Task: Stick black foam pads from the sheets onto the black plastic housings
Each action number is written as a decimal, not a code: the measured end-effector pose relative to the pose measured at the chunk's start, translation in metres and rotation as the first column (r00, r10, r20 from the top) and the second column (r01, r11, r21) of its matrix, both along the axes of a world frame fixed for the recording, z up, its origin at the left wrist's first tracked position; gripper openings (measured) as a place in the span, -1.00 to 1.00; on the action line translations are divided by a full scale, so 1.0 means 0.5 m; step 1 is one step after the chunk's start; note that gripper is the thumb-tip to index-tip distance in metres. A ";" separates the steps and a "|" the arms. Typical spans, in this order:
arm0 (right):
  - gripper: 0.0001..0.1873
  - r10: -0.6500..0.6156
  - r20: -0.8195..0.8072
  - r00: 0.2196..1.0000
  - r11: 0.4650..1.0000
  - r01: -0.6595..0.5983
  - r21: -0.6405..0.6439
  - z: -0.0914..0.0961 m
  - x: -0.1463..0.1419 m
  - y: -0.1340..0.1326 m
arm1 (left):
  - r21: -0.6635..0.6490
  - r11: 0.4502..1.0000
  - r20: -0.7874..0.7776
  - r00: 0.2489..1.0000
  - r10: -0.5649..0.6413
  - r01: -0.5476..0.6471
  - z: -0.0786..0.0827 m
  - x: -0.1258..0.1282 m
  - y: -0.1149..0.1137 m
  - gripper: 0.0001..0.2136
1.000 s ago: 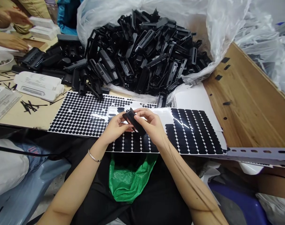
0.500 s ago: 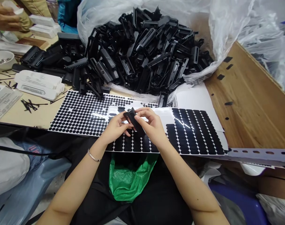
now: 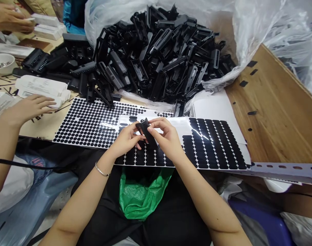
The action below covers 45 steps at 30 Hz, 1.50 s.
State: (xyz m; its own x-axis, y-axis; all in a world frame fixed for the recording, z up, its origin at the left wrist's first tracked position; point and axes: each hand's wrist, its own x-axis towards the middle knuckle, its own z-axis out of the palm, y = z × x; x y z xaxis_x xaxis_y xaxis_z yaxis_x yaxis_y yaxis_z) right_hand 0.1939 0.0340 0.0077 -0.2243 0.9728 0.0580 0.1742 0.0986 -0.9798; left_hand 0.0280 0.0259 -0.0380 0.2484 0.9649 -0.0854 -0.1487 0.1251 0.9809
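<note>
Between my two hands is a narrow black plastic part [image 3: 151,137], tilted, its upper end toward the pile. The fingers of my left hand [image 3: 127,140] pinch it from the left near that end. On its other side my right hand [image 3: 166,137] grips it with thumb and fingertips. Directly beneath lies a sheet of black oblong stickers [image 3: 209,145], with some spots peeled bare. Partly under it, to the left, is a sheet of round black stickers [image 3: 86,123]. A large heap of similar black plastic parts [image 3: 156,58] lies beyond my hands.
Clear plastic sheeting [image 3: 245,30] surrounds the heap. A co-worker's hand [image 3: 30,107] reaches over the table at left, near white printed cards [image 3: 40,87]. Another person's hands [image 3: 9,18] are at upper left. A green bag [image 3: 143,201] hangs below the table edge.
A co-worker's arm has come in from the left, its hand now over the table beside the white cards. My hands keep hold of the black part with hardly any movement.
</note>
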 end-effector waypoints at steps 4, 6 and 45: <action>-0.76 0.001 0.007 1.000 1.000 -0.002 0.014 -0.002 0.000 -0.001 | 0.009 1.000 -0.029 0.999 -0.024 0.024 0.001 -0.004 0.000 -0.70; -0.78 0.001 0.011 1.000 1.000 -0.002 0.020 -0.003 -0.001 -0.002 | 0.020 0.999 -0.052 0.998 -0.041 0.042 0.001 -0.006 0.000 -0.68; -0.64 0.005 0.022 1.000 1.000 -0.005 0.030 0.007 -0.002 -0.006 | 0.156 0.985 -0.194 0.980 -0.039 0.070 -0.005 -0.021 -0.004 -0.75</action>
